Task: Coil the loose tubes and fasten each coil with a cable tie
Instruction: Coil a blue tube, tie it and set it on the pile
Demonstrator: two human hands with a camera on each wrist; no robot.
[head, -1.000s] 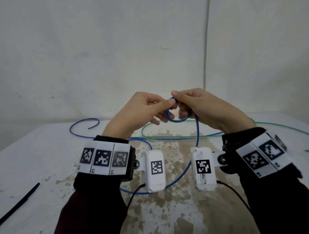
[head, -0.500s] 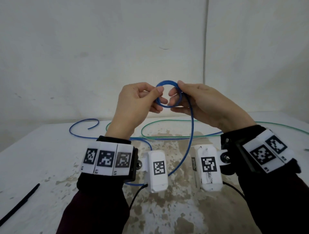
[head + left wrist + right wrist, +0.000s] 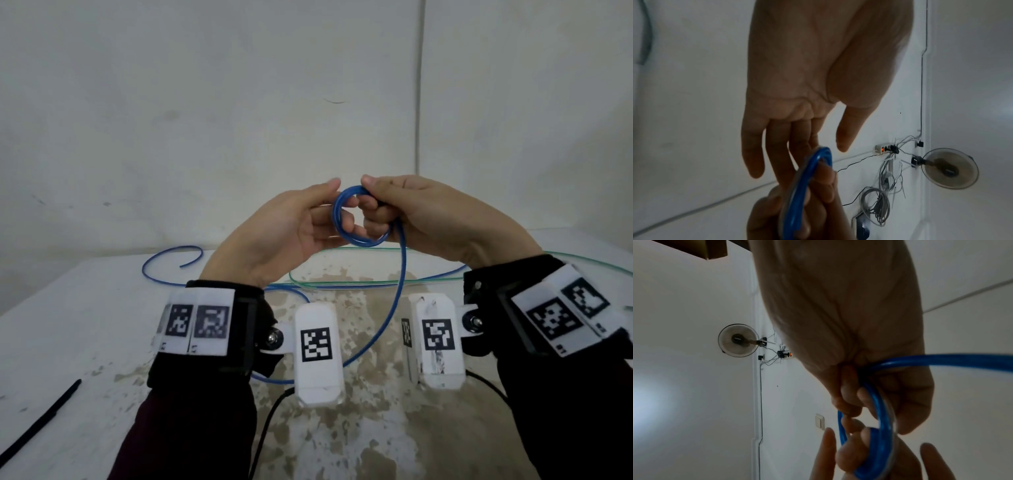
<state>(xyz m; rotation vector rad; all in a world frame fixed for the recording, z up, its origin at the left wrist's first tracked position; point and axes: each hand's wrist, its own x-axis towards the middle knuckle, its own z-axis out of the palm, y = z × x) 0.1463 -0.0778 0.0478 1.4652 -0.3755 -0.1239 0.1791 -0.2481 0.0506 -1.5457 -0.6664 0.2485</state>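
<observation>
A blue tube (image 3: 360, 241) is wound into a small coil held up above the table between both hands. My right hand (image 3: 371, 195) pinches the top of the coil between thumb and fingers; the right wrist view shows the blue tube (image 3: 880, 449) running through its curled fingers. My left hand (image 3: 335, 205) has straight fingers touching the coil's left side, thumb lifted off it, as the left wrist view shows at the blue coil (image 3: 797, 194). The tube's tail hangs from the right hand to the table and ends at the far left. A green tube (image 3: 342, 283) lies looped on the table behind.
A black cable tie (image 3: 41, 421) lies near the table's (image 3: 85, 325) front left edge. The white tabletop has a worn brown patch in the middle. A white wall stands close behind the table. Black camera cables hang from both wrists.
The hands rose from table height with a fresh loop, then dropped slightly. The left hand, which pinched the loop half a second ago, has let go and straightened its fingers; the right keeps its hold.
</observation>
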